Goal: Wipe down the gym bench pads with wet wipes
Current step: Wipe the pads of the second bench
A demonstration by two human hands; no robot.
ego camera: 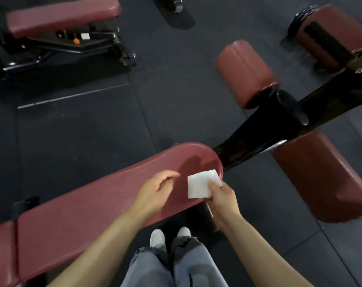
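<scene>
Wet wipe (200,184): white, folded to a rough square, held above the rounded right end of the long bench pad (97,206). Whether it touches the vinyl cannot be told; a shadow on the pad beyond it suggests a small gap.

Grip: the right hand (222,200) pinches the wipe at its near right corner, thumb on top, fingers curled beneath. From this grip the wipe extends up and to the left, over the pad.

The left hand (155,191) hovers just left of the wipe, fingers loosely curled, holding nothing, apart from the wipe's left edge.

Key relation: the pad's long axis runs from the rounded end under the wipe down and leftward to the seam near the frame's left edge. Nearly all the pad surface lies left of the grip. The right hand is on the wipe; the left is nearer the unwiped length.

Judgement: the stroke likely starts at this end and travels left along the axis.

Nearby: three maroon roller pads (246,73) on the black frame, right.
</scene>
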